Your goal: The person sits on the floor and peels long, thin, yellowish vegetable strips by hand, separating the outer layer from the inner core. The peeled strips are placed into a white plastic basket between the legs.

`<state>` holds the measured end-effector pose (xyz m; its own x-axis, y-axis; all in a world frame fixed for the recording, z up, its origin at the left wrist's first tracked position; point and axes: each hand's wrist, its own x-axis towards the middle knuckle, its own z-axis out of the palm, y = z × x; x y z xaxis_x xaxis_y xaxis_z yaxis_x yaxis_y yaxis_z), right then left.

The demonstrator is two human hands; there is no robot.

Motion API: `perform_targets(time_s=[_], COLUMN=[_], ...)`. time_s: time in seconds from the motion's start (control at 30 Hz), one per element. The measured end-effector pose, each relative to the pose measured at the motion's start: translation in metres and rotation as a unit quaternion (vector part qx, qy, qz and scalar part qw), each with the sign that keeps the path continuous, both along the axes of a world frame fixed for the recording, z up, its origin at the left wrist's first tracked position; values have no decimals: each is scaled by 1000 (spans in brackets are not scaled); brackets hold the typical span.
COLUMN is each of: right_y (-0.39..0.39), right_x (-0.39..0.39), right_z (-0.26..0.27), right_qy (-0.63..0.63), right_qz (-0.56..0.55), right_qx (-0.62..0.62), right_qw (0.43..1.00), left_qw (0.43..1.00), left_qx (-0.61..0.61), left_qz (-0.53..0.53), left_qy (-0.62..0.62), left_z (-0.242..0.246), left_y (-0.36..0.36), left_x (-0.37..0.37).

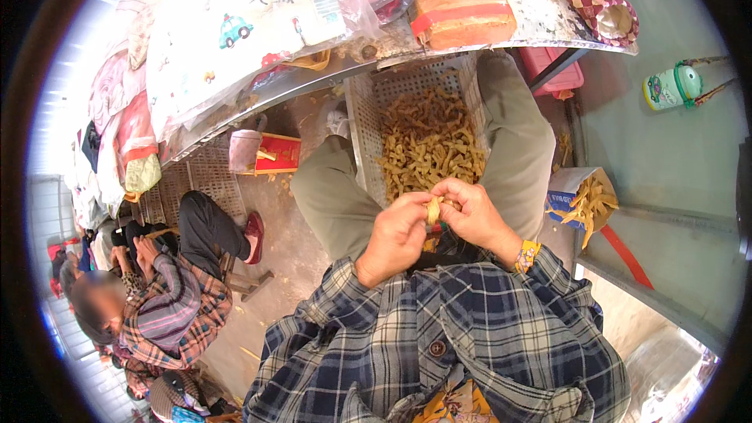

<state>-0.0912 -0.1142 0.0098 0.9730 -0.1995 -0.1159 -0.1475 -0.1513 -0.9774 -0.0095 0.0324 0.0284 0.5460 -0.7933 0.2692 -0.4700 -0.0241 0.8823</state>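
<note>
Both hands meet above my lap, at the near end of a perforated plastic crate [359,123]. Between the fingertips of my left hand [395,238] is a small yellow-green strip [433,211], bent or wound into a little bundle. My right hand [477,214] pinches the same piece from the other side, and its fingers partly hide it. In the crate, between my knees, lies a heap of short knotted yellowish pieces [432,155], with browner ones [429,107] at the far end.
A worktop edge [294,94] crosses ahead, bearing plastic-wrapped fabric [200,35] and an orange taped bundle [464,12]. At right stands a cardboard box [567,188] of yellowish strips. A red box [279,153] is on the floor at left. A co-worker [170,317] sits at left.
</note>
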Motion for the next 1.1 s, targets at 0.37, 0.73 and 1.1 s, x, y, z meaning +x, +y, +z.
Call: perform_targets(time_s=[0.37,0.73,1.1], right_y=[-9,-39,-51], right_x=[6,9,29], right_z=[26,27,44], right_qy=[22,-249,-327], right_qz=[119,105,128], right_qx=[-8,-352,-523], right_qw=[993,896,777], left_qw=[932,905,907], left_qx=[117,173,249], left_qz=[-106,-159,-297], left_qy=[327,356,166], left_z=[6,33,47], left_y=[8,-6,-28], left_x=[35,65,73])
